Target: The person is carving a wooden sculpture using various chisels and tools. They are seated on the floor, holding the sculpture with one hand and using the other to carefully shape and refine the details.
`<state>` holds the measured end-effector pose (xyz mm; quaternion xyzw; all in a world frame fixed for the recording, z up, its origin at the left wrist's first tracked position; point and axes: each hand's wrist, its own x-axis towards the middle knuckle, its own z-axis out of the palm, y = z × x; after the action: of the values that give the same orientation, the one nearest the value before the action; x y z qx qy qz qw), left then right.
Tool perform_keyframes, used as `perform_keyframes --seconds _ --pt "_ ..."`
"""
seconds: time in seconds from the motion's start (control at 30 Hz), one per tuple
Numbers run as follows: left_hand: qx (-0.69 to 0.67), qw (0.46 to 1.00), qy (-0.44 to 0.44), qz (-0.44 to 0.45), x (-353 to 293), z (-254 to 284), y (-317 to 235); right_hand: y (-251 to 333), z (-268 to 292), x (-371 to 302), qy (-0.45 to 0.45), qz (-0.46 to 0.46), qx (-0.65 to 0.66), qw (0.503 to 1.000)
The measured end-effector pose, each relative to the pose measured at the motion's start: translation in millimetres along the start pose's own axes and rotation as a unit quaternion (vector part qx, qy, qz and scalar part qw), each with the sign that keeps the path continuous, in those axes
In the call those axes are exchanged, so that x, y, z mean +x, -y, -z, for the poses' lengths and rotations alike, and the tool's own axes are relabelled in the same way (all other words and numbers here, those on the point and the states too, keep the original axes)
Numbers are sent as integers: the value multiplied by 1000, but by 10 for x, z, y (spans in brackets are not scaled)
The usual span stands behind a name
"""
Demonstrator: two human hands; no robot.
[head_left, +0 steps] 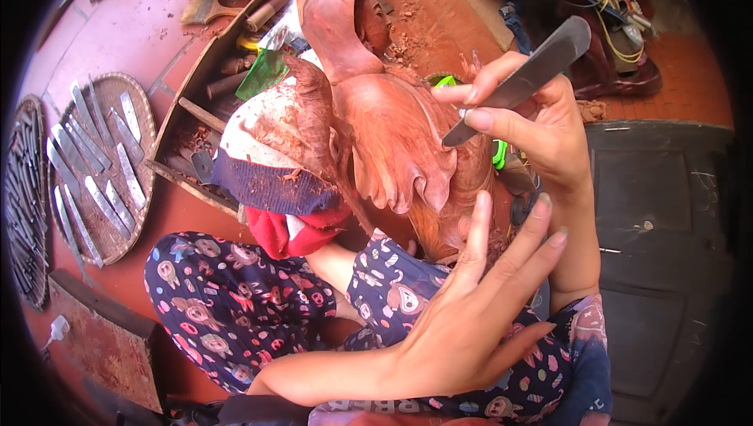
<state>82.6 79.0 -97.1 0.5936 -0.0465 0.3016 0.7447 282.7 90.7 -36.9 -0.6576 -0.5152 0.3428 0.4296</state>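
Note:
My right hand (541,124) grips a flat dark steel carving blade (541,65) between thumb and fingers. Its broad rounded end points up and right, and its narrow tip lies over the edge of a polished reddish-brown wood carving (392,132); whether it touches cannot be told. Below it, my left hand (482,300) is held above my lap with fingers spread and nothing in it. The carving has leaf-like folds and a smooth column rising at the far side. A dust-covered cloth (274,183) in white, navy and red lies against its left side.
Left on the tiled floor, two round woven trays hold blades (102,167) and thin dark tools (27,198). A long wooden box (176,116) of tools stands behind the cloth, near a flat brush (208,10). A dark panel (659,230) lies right; cables (620,26) lie far right.

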Motion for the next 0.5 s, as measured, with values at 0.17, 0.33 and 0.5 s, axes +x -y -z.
perform_keyframes --seconds 0.17,0.33,0.5 --pt "54 998 12 3 -113 51 20 -130 -56 155 50 43 -1 998" --pt "117 993 12 -4 28 82 -45 -85 -101 99 70 7 -47 996" --pt "84 993 -58 -51 152 82 16 28 -131 11 25 -66 -57 996"
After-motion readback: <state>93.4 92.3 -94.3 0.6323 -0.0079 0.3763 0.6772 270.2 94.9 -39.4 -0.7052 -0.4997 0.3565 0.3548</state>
